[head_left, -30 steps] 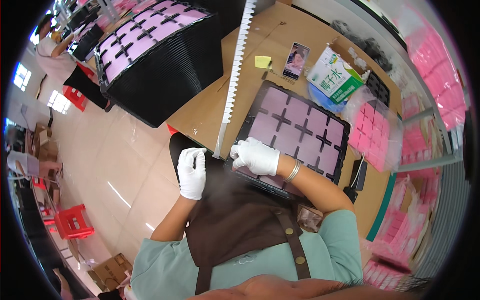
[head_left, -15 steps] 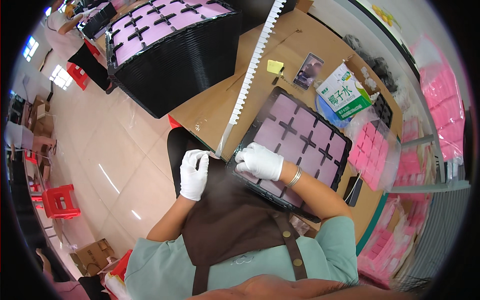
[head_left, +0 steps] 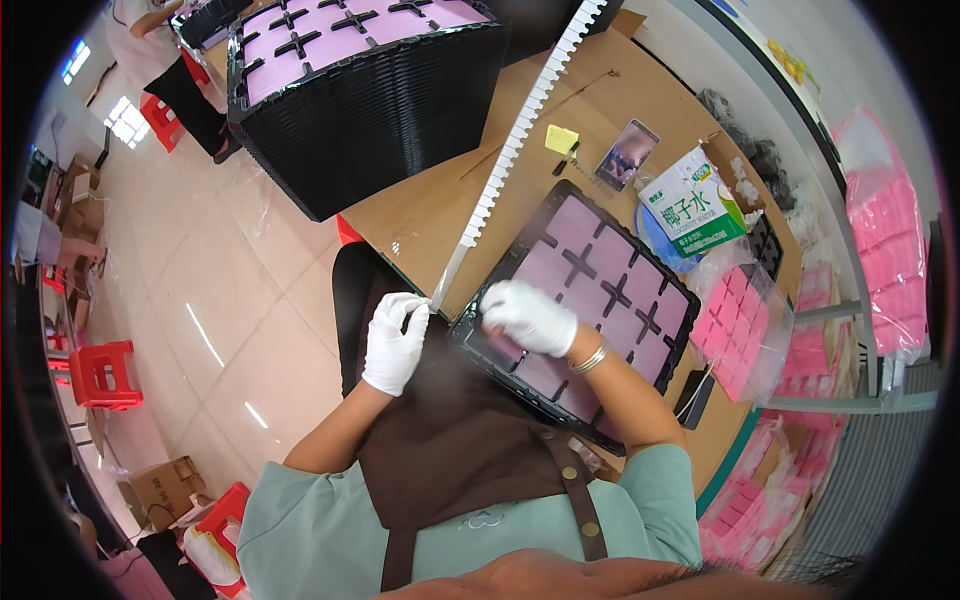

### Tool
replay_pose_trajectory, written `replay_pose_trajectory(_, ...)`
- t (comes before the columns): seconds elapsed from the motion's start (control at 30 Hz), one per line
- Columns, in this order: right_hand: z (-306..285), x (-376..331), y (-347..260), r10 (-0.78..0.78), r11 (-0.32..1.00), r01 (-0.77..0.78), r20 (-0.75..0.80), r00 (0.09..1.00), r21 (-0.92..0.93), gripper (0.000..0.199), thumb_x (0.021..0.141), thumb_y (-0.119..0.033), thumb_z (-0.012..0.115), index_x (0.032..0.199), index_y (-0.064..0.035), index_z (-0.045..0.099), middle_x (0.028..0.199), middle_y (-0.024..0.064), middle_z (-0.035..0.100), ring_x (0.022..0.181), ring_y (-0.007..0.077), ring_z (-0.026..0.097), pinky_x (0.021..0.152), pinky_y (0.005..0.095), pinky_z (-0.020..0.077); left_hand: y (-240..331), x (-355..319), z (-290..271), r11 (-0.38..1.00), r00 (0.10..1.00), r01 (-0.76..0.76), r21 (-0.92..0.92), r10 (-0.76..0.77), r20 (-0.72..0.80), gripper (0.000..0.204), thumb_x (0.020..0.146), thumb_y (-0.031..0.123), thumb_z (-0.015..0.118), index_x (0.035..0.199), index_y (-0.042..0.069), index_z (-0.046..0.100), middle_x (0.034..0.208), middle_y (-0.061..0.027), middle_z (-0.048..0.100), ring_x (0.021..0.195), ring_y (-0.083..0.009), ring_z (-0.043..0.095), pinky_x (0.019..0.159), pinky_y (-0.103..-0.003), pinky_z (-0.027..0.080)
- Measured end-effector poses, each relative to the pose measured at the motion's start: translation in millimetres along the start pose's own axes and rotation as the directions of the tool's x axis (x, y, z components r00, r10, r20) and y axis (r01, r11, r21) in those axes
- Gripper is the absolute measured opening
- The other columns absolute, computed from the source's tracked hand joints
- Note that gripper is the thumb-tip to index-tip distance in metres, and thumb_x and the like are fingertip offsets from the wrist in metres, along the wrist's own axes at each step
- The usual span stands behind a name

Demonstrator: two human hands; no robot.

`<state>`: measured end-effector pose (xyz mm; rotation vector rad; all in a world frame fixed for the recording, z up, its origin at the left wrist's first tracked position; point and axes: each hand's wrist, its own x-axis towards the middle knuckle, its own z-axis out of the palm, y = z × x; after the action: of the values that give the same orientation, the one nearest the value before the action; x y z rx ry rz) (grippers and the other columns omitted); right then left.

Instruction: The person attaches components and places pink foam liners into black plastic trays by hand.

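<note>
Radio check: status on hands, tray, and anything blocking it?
Left hand at strip's near end, contact unclear. Right hand over tray's near-left part, grip unclear. Tray on table, lilac panels in. Right hand hides some.

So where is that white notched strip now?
In the head view, the white notched strip runs from beside the left hand across the brown table, between the black stack on its left and the black tray on its right.

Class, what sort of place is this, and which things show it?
Likely a packing or assembly workshop: stacked black trays, bagged pink pieces, and a white-gloved right hand over another tray.
</note>
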<state>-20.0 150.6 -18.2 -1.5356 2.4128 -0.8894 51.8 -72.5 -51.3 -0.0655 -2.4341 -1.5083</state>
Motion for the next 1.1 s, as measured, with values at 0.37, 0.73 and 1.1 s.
replay_pose_trajectory(0.37, 0, -31, -5, 0.388, 0.91, -0.332, -0.225, 0.894, 0.25, 0.029, 0.073, 0.013, 0.047, 0.096, -0.0025, 0.058, 0.084, 0.0123, 0.061, 0.079, 0.0285, 0.06, 0.073, 0.0343, 0.0501, -3, -1, 9, 0.999, 0.999, -0.034, -0.023, 0.035, 0.033, 0.007, 0.083, 0.007, 0.061, 0.088, 0.002, 0.062, 0.089, -0.0119, 0.06, 0.083, -0.0264, 0.059, 0.075, -0.034, 0.047)
replay_pose_trajectory(0.73, 26, -45, -67, 0.309, 0.892, -0.339, -0.146, 0.94, -0.298, 0.05, 0.072, -0.004, 0.062, 0.12, 0.0004, 0.05, 0.113, 0.0187, 0.058, 0.101, 0.0301, 0.057, 0.093, 0.0404, 0.04, -7, 1, 11, 1.0, 0.998, -0.026, -0.017, 0.027, 0.052, 0.009, 0.083, 0.007, 0.061, 0.089, 0.001, 0.062, 0.09, -0.013, 0.06, 0.082, -0.0266, 0.06, 0.074, -0.034, 0.048)
replay_pose_trajectory(1.1, 40, -254, -87, 0.748, -0.198, -0.939, -0.576, -0.331, 0.281, 0.045, 0.088, -0.025, 0.055, 0.118, 0.0082, 0.052, 0.113, 0.0236, 0.059, 0.106, 0.0356, 0.056, 0.091, 0.0387, 0.0428, 28, 33, 42, 0.958, 0.914, -0.025, 0.287, -0.095, 0.395, 0.039, 0.078, 0.032, 0.069, 0.1, 0.001, 0.063, 0.091, -0.0146, 0.061, 0.084, -0.0308, 0.061, 0.074, -0.038, 0.05)
